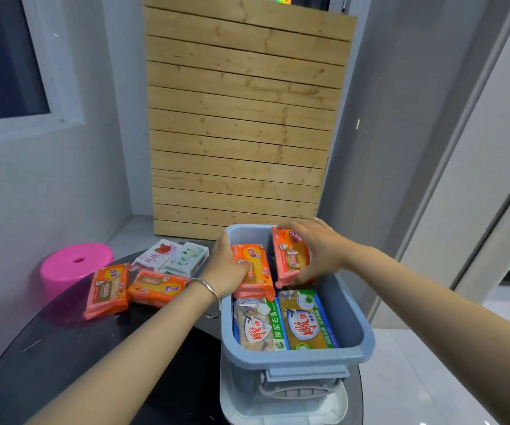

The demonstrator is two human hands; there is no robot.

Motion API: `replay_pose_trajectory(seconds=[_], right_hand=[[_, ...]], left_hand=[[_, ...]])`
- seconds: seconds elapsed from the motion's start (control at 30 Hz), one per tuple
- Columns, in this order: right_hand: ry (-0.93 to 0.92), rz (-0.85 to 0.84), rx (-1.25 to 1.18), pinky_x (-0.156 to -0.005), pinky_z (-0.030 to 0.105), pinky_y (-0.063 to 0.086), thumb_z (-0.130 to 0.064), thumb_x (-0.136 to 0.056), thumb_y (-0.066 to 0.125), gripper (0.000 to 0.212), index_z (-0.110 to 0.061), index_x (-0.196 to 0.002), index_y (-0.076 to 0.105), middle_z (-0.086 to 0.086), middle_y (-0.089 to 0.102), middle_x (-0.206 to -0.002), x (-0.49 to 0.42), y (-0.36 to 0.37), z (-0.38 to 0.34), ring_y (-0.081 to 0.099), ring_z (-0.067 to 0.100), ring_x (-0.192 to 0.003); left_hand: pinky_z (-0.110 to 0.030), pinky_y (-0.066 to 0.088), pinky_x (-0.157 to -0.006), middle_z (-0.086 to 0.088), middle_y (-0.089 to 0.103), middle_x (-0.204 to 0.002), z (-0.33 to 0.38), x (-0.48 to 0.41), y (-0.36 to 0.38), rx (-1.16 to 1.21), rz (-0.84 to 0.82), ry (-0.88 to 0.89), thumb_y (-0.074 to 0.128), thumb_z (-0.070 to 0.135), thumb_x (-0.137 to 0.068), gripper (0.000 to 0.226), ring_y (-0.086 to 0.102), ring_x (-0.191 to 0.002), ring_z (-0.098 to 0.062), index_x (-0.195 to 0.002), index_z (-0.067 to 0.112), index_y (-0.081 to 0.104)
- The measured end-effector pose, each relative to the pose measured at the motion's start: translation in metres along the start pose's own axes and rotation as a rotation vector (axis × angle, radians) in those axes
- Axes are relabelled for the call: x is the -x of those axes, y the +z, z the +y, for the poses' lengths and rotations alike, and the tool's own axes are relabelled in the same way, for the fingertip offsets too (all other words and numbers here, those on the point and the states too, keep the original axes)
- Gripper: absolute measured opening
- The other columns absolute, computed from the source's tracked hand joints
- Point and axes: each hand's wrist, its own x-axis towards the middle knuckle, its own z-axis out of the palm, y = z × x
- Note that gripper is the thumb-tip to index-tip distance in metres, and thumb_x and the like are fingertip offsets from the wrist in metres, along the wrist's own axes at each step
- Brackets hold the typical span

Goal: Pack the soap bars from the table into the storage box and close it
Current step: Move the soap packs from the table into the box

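Note:
A blue storage box (361,326) stands open on the dark round table (63,348). Two green-wrapped soap bars (305,320) lie side by side in its near half. My left hand (226,268) grips an orange soap bar (255,271) over the box's far left part. My right hand (321,250) holds another orange soap bar (289,253) tilted on edge in the far right part. On the table left of the box lie two orange bars (106,289) and two white bars (172,256).
The box's pale lid (284,406) lies under it at the table's near edge. A pink stool (76,265) stands beyond the table at left. A wooden slat panel (241,118) leans against the wall behind.

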Motion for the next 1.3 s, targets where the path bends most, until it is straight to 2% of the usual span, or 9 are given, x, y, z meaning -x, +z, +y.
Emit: replay_pose_trajectory(seconds=[0.17,0.37,0.57,0.73,0.83,0.9,1.0,1.17,1.3], right_hand=[[0.063,-0.229,-0.049,-0.12,0.051,-0.001,-0.059,-0.071,0.069,0.087,-0.039,-0.144,0.026,-0.009,0.034,-0.151,-0.006,0.011,-0.004,0.02,0.019,-0.145],[0.147,-0.338,-0.227,-0.119,0.046,0.02,-0.063,-0.073,0.063,0.076,-0.045,-0.141,0.034,-0.008,0.039,-0.147,-0.001,-0.001,-0.011,0.027,0.02,-0.141],[0.07,-0.052,-0.368,-0.107,0.038,0.042,-0.051,-0.079,0.066,0.06,-0.03,-0.133,0.052,-0.007,0.054,-0.137,0.01,0.004,-0.047,0.049,0.014,-0.126],[-0.033,0.166,-0.453,-0.102,0.032,0.044,-0.042,-0.083,0.066,0.045,-0.029,-0.125,0.057,-0.011,0.06,-0.128,0.011,-0.003,-0.098,0.054,0.008,-0.119],[-0.107,0.199,-0.458,-0.097,0.025,0.043,-0.037,-0.084,0.067,0.042,-0.025,-0.124,0.058,-0.009,0.061,-0.126,-0.001,-0.008,-0.137,0.054,0.007,-0.117],[-0.127,0.191,-0.447,-0.089,0.022,0.042,-0.032,-0.083,0.068,0.04,-0.022,-0.12,0.061,-0.006,0.063,-0.123,-0.016,-0.005,-0.166,0.056,0.009,-0.112],[-0.035,0.15,-0.469,-0.091,0.027,0.046,-0.029,-0.081,0.07,0.042,-0.016,-0.12,0.06,0.002,0.063,-0.123,-0.047,0.018,-0.207,0.059,0.019,-0.112],[0.303,-0.093,-0.576,-0.1,0.032,0.042,-0.037,-0.083,0.067,0.064,-0.006,-0.135,0.047,0.012,0.053,-0.137,-0.094,0.066,-0.247,0.052,0.027,-0.124],[0.507,-0.093,-0.715,-0.096,0.03,0.044,-0.034,-0.08,0.071,0.062,-0.01,-0.132,0.048,0.009,0.054,-0.136,-0.112,0.104,-0.247,0.053,0.025,-0.122]], left_hand=[[-0.047,0.052,-0.09,-0.012,0.046,-0.13,-0.002,-0.001,0.001,0.026,-0.005,0.01,0.053,0.01,-0.088,0.056,0.056,-0.112,-0.027,-0.138,0.018,0.029],[-0.044,0.054,-0.087,-0.014,0.046,-0.13,-0.006,-0.004,0.002,0.023,0.011,0.005,0.052,0.009,-0.089,0.055,0.057,-0.109,-0.027,-0.138,0.016,0.028],[-0.026,0.047,-0.072,-0.001,0.043,-0.129,-0.011,-0.005,0.0,0.136,0.008,0.012,0.052,0.013,-0.09,0.059,0.052,-0.098,-0.015,-0.142,0.017,0.025],[-0.022,0.034,-0.096,-0.003,0.038,-0.148,-0.046,0.005,-0.034,0.2,0.05,0.008,0.056,0.028,-0.09,0.063,0.047,-0.116,-0.008,-0.144,0.014,0.028],[-0.033,0.035,-0.108,-0.01,0.045,-0.144,-0.086,0.009,-0.072,0.097,0.191,-0.088,0.055,0.022,-0.09,0.054,0.047,-0.128,-0.023,-0.139,0.009,0.037],[-0.038,0.038,-0.106,-0.015,0.051,-0.137,-0.115,0.012,-0.101,0.04,0.276,-0.189,0.058,0.019,-0.087,0.053,0.05,-0.124,-0.03,-0.134,0.003,0.041],[-0.042,0.045,-0.096,-0.023,0.06,-0.123,-0.155,0.019,-0.136,-0.039,0.302,-0.279,0.063,0.021,-0.082,0.047,0.058,-0.11,-0.038,-0.119,-0.006,0.05],[-0.048,0.043,-0.1,-0.02,0.052,-0.134,-0.199,0.029,-0.157,-0.285,0.306,-0.434,0.055,0.06,-0.078,0.08,0.049,-0.122,-0.041,-0.132,0.003,0.042],[-0.048,0.037,-0.105,-0.019,0.041,-0.144,-0.211,0.021,-0.154,-0.366,0.294,-0.474,0.047,0.066,-0.079,0.089,0.036,-0.132,-0.039,-0.14,0.002,0.033]])
